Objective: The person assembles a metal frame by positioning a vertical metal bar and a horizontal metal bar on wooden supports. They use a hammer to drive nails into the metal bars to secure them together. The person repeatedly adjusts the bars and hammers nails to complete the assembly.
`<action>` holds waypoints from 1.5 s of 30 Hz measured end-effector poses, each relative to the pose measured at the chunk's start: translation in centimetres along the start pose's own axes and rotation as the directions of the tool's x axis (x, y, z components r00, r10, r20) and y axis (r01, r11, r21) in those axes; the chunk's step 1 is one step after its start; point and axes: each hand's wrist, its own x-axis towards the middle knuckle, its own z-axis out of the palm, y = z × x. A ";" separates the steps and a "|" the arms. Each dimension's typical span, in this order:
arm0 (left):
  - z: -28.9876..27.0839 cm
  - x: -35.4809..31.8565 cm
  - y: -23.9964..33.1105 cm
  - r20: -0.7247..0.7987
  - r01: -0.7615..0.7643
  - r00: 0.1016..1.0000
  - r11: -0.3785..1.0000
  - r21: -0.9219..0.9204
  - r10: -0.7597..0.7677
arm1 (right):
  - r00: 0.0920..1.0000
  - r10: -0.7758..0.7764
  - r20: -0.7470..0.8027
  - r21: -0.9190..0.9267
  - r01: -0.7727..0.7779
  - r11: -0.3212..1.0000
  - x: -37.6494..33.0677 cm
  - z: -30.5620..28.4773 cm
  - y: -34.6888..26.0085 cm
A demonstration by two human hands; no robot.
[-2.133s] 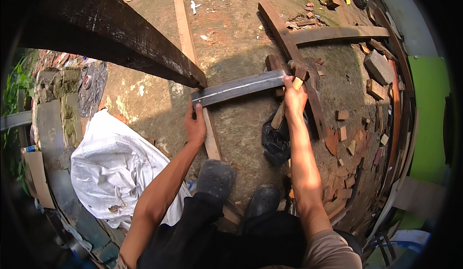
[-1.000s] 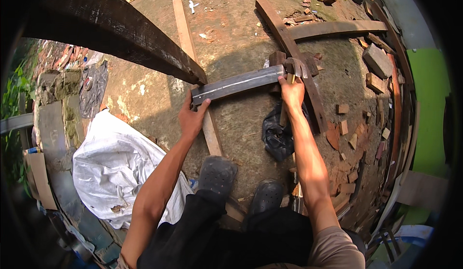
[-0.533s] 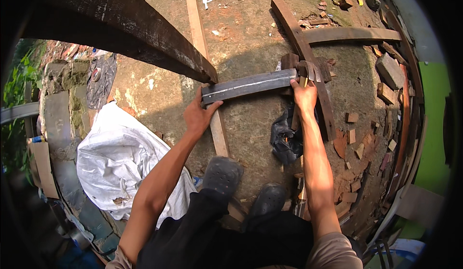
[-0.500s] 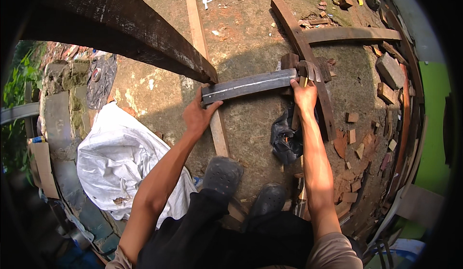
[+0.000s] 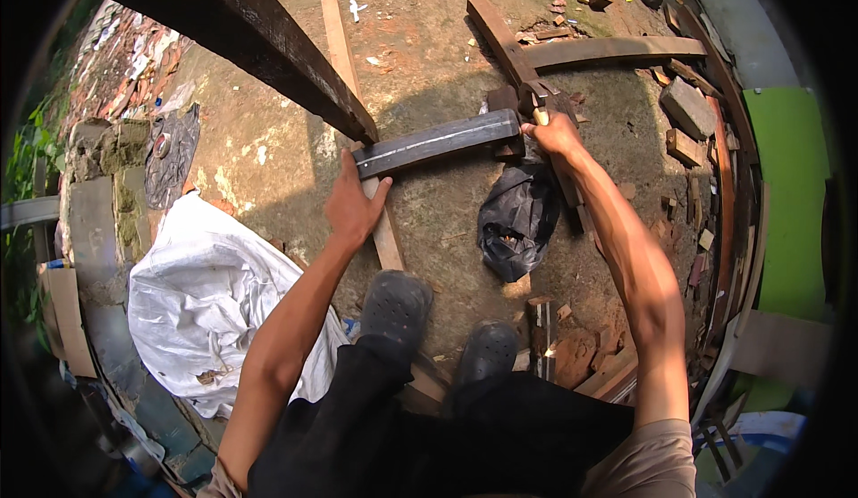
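As it lies on dirt, left hand grips dark beam, right hand clasps its far end

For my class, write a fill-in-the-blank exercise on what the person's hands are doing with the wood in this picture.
1. The left hand rests on the near end of the dark grey ____.
2. The right hand is at the far end of the grey plank, above a crumpled ____ plastic bag.
3. A large ____ sack lies on the ground on the person's left.

Missing words: plank; black; white
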 end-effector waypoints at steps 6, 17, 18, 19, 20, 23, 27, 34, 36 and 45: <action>0.0 -1.0 -1.1 -0.095 -0.264 0.956 0.955 0.135 0.278 | 0.968 -0.250 0.008 -0.238 0.244 0.940 -6.6 -8.7 -1.3; -2.5 -1.5 -1.5 -0.078 -0.412 0.895 0.881 0.232 0.439 | 0.770 -0.334 0.544 -0.430 0.597 0.677 -19.5 -4.9 -5.8; -2.6 -1.5 -1.5 -0.065 -0.408 0.899 0.881 0.238 0.434 | 0.701 -0.404 0.588 -0.408 0.688 0.600 -20.2 -3.4 -5.4; -2.9 -1.3 -1.5 -0.057 -0.400 0.903 0.883 0.247 0.425 | 0.638 -0.465 0.614 -0.388 0.757 0.526 -21.1 -1.9 -5.6; -2.6 -1.4 -1.3 -0.051 -0.389 0.910 0.890 0.238 0.412 | 0.589 -0.482 0.649 -0.331 0.788 0.519 -21.9 -0.7 -5.1; -2.6 -1.0 -0.7 -0.034 -0.362 0.924 0.903 0.233 0.380 | 0.507 -0.520 0.688 -0.210 0.824 0.526 -24.5 3.1 -2.9; -2.9 -1.0 0.7 -0.015 -0.336 0.935 0.902 0.273 0.353 | 0.544 -0.530 0.650 -0.236 0.808 0.540 -27.4 6.9 0.7; -2.6 -1.4 1.0 0.058 -0.283 0.959 0.927 0.247 0.278 | 0.533 -0.643 0.550 -0.238 0.838 0.491 -26.4 9.0 4.2; -2.4 -1.6 0.9 0.059 -0.275 0.961 0.927 0.256 0.269 | 0.561 -0.703 0.436 -0.182 0.821 0.541 -25.8 7.0 1.9; -2.6 -1.6 1.3 0.079 -0.251 0.968 0.943 0.218 0.239 | 0.785 -0.503 0.361 -0.352 0.614 0.707 -17.0 4.0 2.3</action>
